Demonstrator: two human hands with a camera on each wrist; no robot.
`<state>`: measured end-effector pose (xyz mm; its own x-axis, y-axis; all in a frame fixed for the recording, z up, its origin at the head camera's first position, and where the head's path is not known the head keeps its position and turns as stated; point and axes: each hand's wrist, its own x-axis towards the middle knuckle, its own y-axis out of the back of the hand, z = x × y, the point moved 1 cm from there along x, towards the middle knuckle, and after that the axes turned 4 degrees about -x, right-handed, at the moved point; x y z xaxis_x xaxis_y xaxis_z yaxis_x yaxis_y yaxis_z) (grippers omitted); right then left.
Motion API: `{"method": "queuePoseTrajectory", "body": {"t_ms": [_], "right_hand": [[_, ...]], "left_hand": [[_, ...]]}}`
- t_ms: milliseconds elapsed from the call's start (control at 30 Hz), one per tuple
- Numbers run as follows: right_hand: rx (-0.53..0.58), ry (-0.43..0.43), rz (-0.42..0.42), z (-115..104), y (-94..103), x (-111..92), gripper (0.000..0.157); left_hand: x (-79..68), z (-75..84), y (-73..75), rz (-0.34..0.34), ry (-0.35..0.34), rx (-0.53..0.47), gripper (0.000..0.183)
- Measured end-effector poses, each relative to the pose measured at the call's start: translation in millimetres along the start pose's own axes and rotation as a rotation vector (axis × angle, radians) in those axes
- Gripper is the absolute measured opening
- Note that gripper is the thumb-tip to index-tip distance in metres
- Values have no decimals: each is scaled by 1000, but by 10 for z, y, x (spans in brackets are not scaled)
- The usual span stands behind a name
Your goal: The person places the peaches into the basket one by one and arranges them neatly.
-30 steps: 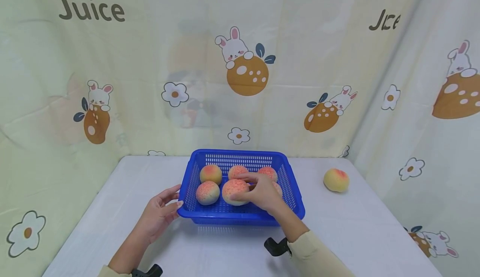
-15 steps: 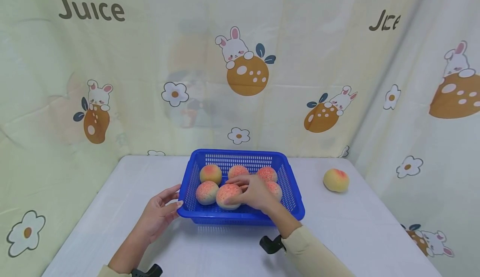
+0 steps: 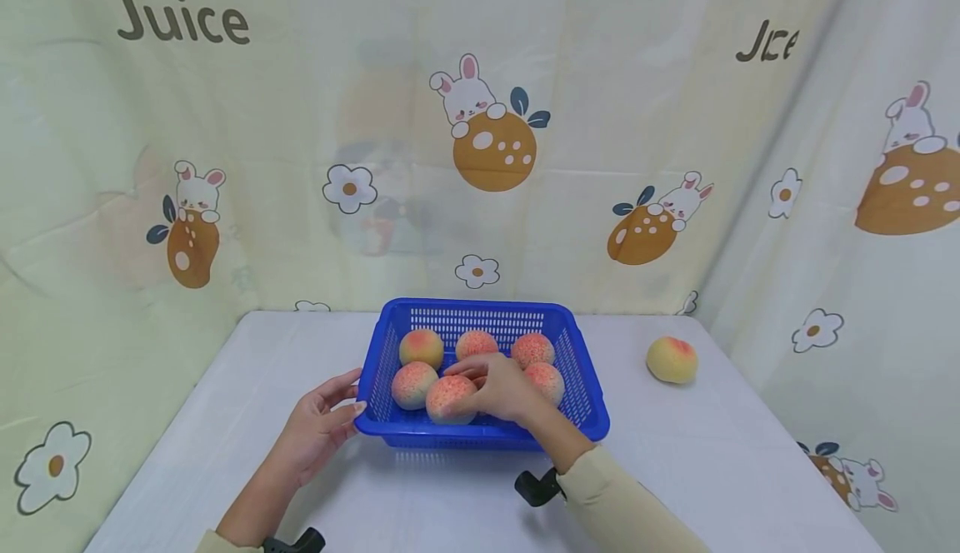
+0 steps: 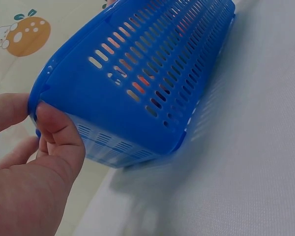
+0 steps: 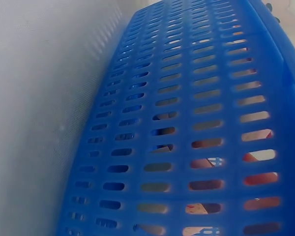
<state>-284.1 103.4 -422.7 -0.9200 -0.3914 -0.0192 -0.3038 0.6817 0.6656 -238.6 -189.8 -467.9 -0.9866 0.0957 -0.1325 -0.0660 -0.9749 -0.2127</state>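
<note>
A blue plastic basket (image 3: 480, 440) with slotted walls stands on the table, several peaches inside. My left hand (image 3: 318, 430) pinches the basket's rim at its left front corner; the left wrist view shows the thumb (image 4: 56, 123) on the outer side. Inside the basket, my right hand (image 3: 498, 388) holds a pink-speckled peach (image 3: 448, 399) near the front wall, thumb and fingers on its right side. Left of that lies another peach (image 3: 413, 386), with a yellower one (image 3: 422, 347) behind. In the right wrist view the basket's wall (image 5: 177, 123) hides the hand.
A yellow peach (image 3: 672, 360) with a red top lies on the white-covered table (image 3: 720, 445), right of the basket. A patterned curtain (image 3: 300, 120) hangs behind the table and along its sides.
My right hand has moved left and slightly toward me inside the basket, bringing the held peach along. The two right-hand peaches show more fully. My left hand stays at the rim.
</note>
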Motion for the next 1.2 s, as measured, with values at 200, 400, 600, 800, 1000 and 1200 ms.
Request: {"method": "queuePoseTrajectory", "body": {"t_ms": [200, 400, 600, 800, 1000, 1200], "right_hand": [[-13, 15, -8, 12, -19, 12, 59], [3, 6, -18, 38, -29, 23, 57], [9, 0, -45, 28, -30, 17, 54], [27, -30, -82, 19, -37, 1, 52], [-3, -58, -106, 61, -50, 12, 48], [65, -55, -105, 70, -22, 7, 49]], "left_hand": [[1, 13, -4, -1, 5, -2, 62], [-7, 22, -11, 5, 6, 1, 62], [-11, 29, -15, 7, 4, 0, 62], [-8, 23, -10, 5, 5, -4, 62], [-1, 23, -15, 12, 6, 5, 61], [-3, 27, -23, 22, 8, 9, 60]]}}
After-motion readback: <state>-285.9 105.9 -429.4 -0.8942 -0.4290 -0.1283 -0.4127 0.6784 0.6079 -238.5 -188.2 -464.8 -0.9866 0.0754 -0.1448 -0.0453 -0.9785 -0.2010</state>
